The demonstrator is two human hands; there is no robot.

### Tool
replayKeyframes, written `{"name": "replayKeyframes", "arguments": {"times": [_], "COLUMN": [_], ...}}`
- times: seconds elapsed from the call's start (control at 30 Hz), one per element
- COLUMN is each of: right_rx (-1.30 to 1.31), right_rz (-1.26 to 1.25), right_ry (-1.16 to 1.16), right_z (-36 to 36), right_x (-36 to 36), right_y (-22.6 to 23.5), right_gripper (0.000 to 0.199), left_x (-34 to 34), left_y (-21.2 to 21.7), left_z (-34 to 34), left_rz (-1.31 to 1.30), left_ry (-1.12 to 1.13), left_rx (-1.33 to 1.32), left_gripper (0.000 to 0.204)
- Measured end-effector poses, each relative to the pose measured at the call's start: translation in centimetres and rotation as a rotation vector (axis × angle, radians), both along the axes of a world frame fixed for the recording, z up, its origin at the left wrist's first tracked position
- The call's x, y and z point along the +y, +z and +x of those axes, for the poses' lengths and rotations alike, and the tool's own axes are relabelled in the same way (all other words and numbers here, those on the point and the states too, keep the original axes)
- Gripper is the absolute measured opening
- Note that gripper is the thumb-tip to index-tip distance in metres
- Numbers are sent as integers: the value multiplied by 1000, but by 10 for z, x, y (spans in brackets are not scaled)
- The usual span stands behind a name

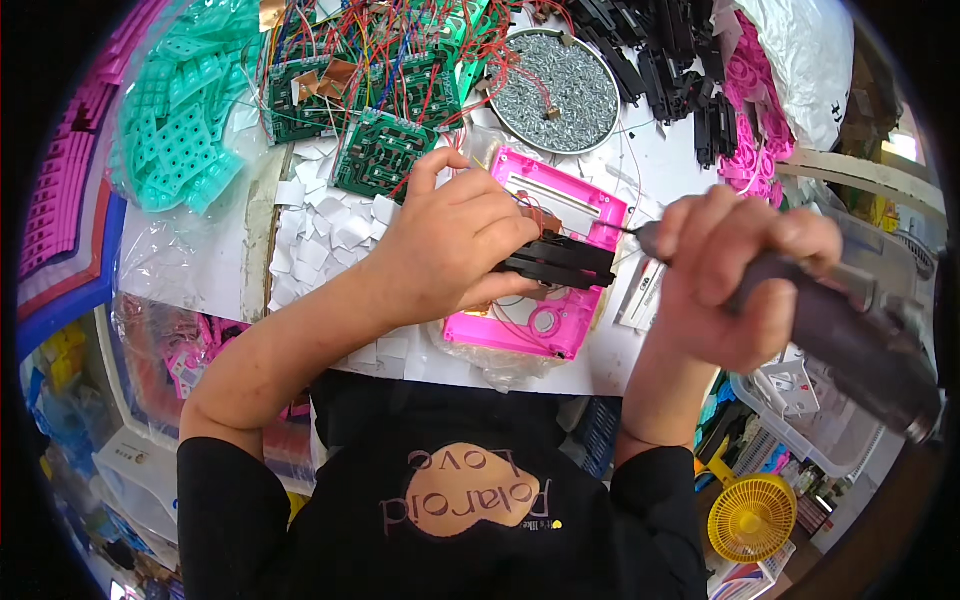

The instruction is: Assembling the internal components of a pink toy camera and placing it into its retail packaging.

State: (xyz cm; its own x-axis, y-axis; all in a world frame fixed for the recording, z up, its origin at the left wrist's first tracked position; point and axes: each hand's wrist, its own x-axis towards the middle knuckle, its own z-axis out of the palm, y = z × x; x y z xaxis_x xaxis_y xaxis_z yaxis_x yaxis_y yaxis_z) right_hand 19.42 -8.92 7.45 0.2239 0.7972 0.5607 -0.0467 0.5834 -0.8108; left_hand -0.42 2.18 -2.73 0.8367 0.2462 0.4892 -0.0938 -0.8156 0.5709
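Note:
My left hand (455, 245) presses a black plastic part (558, 262) down onto a pink plastic housing (575, 205) that lies on the white table. Thin red wires run under the hand across the housing. My right hand (735, 275) is closed around a dark electric screwdriver (850, 335); its thin bit (618, 229) points left and touches the right end of the black part.
Behind the housing stand a round tray of small screws (557, 90), green circuit boards (380, 152) with red wires, teal keypad sheets (175, 135), black parts (665, 65) and pink rings (750, 100). White paper scraps (320, 225) lie left. A yellow fan (752, 515) is lower right.

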Motion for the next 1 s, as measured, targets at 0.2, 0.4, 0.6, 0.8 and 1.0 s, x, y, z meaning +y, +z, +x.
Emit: {"name": "replayKeyframes", "arguments": {"times": [0.2, 0.4, 0.6, 0.8, 1.0], "right_rx": [-421, -951, -1028, -1043, -985], "right_rz": [-71, -437, -536, -583, -594], "right_ry": [-840, -476, -292, -244, -237], "right_z": [-7, -21, -10, -9, -6], "right_x": [-21, -58, -50, -44, -47], "right_y": [7, -39, -44, -32, -40], "right_gripper": [84, 68, 48, 49, 51], "left_x": [3, 14, 38, 50, 49], "left_y": [7, 17, 28, 43, 45], "left_z": [4, 8, 22, 34, 32], "left_rz": [-33, -82, -228, -414, -534], "left_ry": [-34, -173, -296, -337, -292], "left_rx": [3, 124, 273, 370, 439], "left_gripper": [48, 39, 18, 12, 11]}}
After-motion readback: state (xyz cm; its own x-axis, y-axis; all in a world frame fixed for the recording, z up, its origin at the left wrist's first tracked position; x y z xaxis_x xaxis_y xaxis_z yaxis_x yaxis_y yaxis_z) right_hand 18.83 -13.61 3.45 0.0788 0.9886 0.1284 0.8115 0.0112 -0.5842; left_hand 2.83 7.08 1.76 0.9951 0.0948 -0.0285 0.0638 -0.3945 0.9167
